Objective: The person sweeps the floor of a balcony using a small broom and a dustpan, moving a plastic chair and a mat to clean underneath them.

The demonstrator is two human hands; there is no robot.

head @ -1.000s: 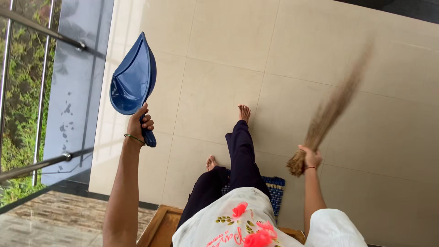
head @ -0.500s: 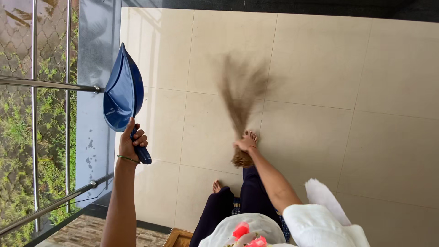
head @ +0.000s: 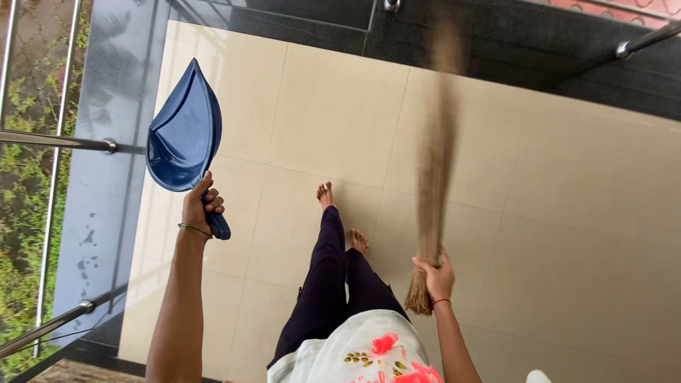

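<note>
Overhead, the view looks straight down on a person standing barefoot on a floor of pale cream tiles (head: 582, 213). At about nine o'clock from the body, the left hand (head: 198, 209) is closed around the handle of a blue plastic dustpan (head: 181, 135), fingers wrapped tight, with a thin green band on the wrist. The dustpan is raised off the floor, its scoop pointing toward twelve o'clock and its hollow side turned toward the railing. At about four o'clock from the feet, the right hand (head: 436, 273) grips a brown grass broom (head: 434, 184) near its bound end, fist closed. The broom's bristles stretch away toward twelve o'clock, blurred, their tips reaching the dark stone border (head: 511, 42) along the top edge of the tiles. Both feet (head: 340, 216) sit on the tiles between the two hands, below dark trousers and a white top with pink flowers. A steel railing (head: 57, 142) with a glass panel runs along the nine o'clock side, with greenery beyond it.
</note>
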